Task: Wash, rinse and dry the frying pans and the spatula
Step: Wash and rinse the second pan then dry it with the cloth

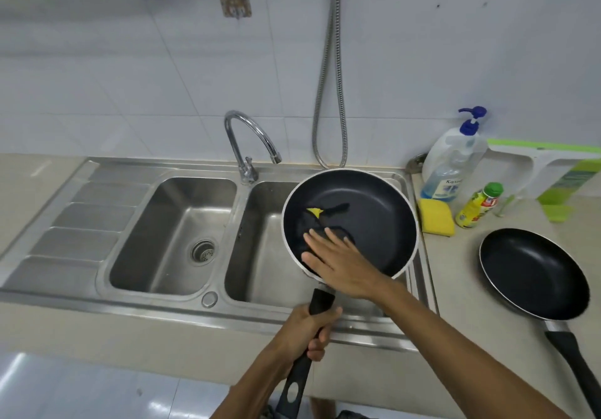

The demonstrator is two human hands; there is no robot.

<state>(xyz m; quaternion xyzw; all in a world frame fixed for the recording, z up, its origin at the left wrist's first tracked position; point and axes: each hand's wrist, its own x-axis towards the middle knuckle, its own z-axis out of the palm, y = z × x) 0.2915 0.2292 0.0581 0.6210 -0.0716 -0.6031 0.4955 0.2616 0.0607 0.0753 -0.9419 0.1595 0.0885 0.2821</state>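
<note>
My left hand [313, 329] is curled tight round the black plastic handle of the frying pan [374, 217], holding it over the right basin of the sink [156, 303]. The pan is round, with a dark matte non-stick inside and a pale metal rim. My right hand [338, 256] lies flat inside it, fingers straight and spread, pressing on a dark crumpled cloth [320, 215] with one yellow corner showing. The sink is brushed steel, with two rectangular basins and a ribbed draining board on its left. A curved chrome tap [250, 139] rises at the sink's back edge. Right of the sink, on the smooth beige tabletop [455, 272], a second frying pan [533, 272] of the same make rests flat. Just beside the sink's back right corner lie a yellow sponge [435, 217], a clear pump bottle [452, 161] and a small green-capped yellow bottle [478, 205]
</note>
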